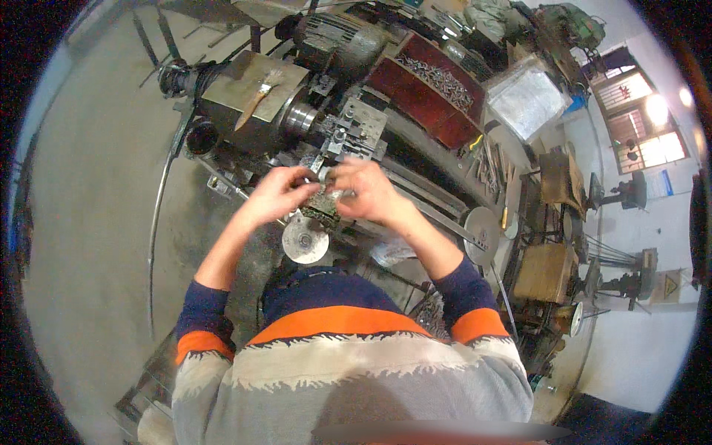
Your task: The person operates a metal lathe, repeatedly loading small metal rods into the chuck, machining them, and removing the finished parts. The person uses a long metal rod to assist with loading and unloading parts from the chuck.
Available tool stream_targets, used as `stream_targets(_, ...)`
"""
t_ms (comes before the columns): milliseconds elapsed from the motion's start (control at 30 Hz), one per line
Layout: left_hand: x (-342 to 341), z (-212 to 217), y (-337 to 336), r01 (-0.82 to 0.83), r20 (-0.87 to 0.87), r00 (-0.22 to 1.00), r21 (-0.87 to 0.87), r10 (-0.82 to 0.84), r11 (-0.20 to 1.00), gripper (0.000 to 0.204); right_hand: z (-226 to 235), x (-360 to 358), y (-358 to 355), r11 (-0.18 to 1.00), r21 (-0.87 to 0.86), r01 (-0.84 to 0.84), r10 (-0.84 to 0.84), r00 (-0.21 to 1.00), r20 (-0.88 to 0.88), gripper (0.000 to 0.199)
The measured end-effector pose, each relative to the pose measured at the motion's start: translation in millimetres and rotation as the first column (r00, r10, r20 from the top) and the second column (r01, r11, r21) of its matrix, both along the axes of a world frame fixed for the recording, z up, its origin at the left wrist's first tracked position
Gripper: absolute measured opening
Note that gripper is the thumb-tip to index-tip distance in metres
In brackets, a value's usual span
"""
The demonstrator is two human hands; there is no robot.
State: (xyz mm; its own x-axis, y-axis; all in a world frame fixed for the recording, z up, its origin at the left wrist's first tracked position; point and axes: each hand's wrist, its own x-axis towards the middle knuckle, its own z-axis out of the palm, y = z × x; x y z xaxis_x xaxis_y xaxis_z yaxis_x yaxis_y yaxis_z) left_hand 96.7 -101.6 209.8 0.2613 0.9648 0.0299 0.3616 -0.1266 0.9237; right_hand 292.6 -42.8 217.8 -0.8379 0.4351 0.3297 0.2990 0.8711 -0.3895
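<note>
Both my hands are over the carriage of a small metal lathe, close together. My left hand has its thumb and fingers curled toward each other; whatever is between the tips is too small to make out. Facing it, my right hand has bent fingers smeared by motion, so its grip is unclear. A pale round metal knob shows between the hands. Just beyond them sits the tool post, with the lathe chuck to its left. A round handwheel disc is below my left hand, beside dark metal chips.
A brush with a wooden handle lies on the headstock cover. Behind the lathe are a motor and a red tray of small metal parts. Hand tools lie at the right, near a grey disc.
</note>
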Motion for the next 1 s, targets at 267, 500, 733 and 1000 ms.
stream_targets(267, -167, 1, -58, -0.482, -0.558, 0.633, 0.258, 0.536, 0.837, 0.032, -8, -58, 84, 0.923, 0.224, 0.313, -0.384, 0.779, 0.495, 0.024)
stream_targets(500, -265, -38, -144, -0.71, -0.74, 0.309, 0.238, 0.597, 0.663, 0.034, -54, -71, 109, 0.909, 0.201, 0.364, -0.415, 0.769, 0.486, 0.027)
stream_targets(733, -267, -93, -154, -0.675, -0.709, 0.459, 0.114, 0.535, 0.729, 0.034, -57, -81, 112, 0.912, 0.226, 0.342, -0.41, 0.759, 0.506, 0.028)
stream_targets(1000, -310, -141, -114, -0.737, -0.689, 0.508, -0.037, 0.517, 0.675, 0.02, -61, -98, 128, 0.938, -0.033, 0.346, -0.271, 0.787, 0.554, 0.031)
